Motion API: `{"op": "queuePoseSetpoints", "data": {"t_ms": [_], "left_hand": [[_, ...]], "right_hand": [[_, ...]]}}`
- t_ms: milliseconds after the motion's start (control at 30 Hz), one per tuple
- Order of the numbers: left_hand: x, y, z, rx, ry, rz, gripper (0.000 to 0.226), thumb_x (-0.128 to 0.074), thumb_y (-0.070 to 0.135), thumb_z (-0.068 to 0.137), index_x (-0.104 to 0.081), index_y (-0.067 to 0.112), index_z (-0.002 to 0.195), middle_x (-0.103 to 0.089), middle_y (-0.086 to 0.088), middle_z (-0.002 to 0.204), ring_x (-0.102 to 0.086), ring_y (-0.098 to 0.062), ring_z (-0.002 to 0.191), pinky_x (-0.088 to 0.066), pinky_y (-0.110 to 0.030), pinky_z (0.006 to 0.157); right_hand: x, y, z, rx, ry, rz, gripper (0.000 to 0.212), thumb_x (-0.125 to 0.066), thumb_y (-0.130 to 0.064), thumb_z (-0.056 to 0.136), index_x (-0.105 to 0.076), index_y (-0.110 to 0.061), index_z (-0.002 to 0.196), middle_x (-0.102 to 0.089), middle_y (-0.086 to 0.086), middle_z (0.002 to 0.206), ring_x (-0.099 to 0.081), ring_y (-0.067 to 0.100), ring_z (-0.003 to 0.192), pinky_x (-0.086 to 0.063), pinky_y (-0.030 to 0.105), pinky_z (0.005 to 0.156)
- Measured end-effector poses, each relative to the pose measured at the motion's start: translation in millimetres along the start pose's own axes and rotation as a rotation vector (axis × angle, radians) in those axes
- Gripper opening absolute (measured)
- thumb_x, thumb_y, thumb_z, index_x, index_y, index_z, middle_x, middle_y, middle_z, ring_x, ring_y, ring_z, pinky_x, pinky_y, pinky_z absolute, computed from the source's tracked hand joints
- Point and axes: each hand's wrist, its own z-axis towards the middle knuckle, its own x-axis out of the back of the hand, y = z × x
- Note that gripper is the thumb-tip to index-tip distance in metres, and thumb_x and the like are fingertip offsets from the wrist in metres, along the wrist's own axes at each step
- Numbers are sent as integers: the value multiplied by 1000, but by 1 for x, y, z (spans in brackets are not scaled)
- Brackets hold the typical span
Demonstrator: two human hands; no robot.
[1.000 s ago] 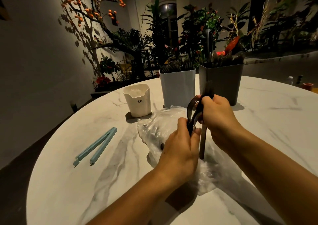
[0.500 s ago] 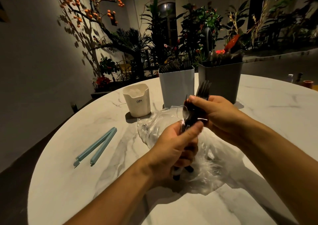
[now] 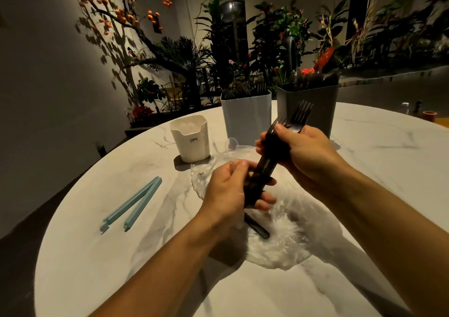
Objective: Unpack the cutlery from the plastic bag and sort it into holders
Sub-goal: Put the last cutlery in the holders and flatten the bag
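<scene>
A bundle of dark forks (image 3: 297,117) is held over the clear plastic bag (image 3: 279,241), tines pointing up and away. My right hand (image 3: 301,151) grips the bundle near the fork heads. My left hand (image 3: 230,190) grips the handles lower down. One dark piece of cutlery (image 3: 257,228) lies on the bag under my left hand. Three holders stand behind: a cream cup (image 3: 192,139), a white square holder (image 3: 246,120) with dark cutlery, and a grey square holder (image 3: 315,105) with dark cutlery.
A light blue bag clip (image 3: 132,207) lies open on the round marble table (image 3: 121,256) at the left. Small items (image 3: 428,116) sit at the table's far right edge. Plants and a wall stand beyond the table.
The bundle has come up out of the bag and tilted, fork tines now raised toward the grey holder. My left hand shifted lower onto the handles; one piece now lies on the bag.
</scene>
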Motion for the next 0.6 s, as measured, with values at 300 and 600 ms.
{"op": "queuePoseSetpoints", "data": {"t_ms": [300,600], "left_hand": [[7,-12,11,-121,254,274,33,-37,36,106,-61,21,89,-59,-1,76,-54,-12,66,-48,-20,58],[7,-11,7,-245,-126,438,37,-74,37,80,-65,26,115,-68,3,81,-66,-6,73,-51,-12,67]], "right_hand": [[-1,-9,-4,138,-67,1,13,-44,-16,104,-54,-20,111,-65,2,83,-66,11,78,-58,32,83],[-13,-1,-13,354,-153,-145,12,-48,-20,102,-53,-25,111,-70,-3,84,-69,14,73,-58,25,68]]}}
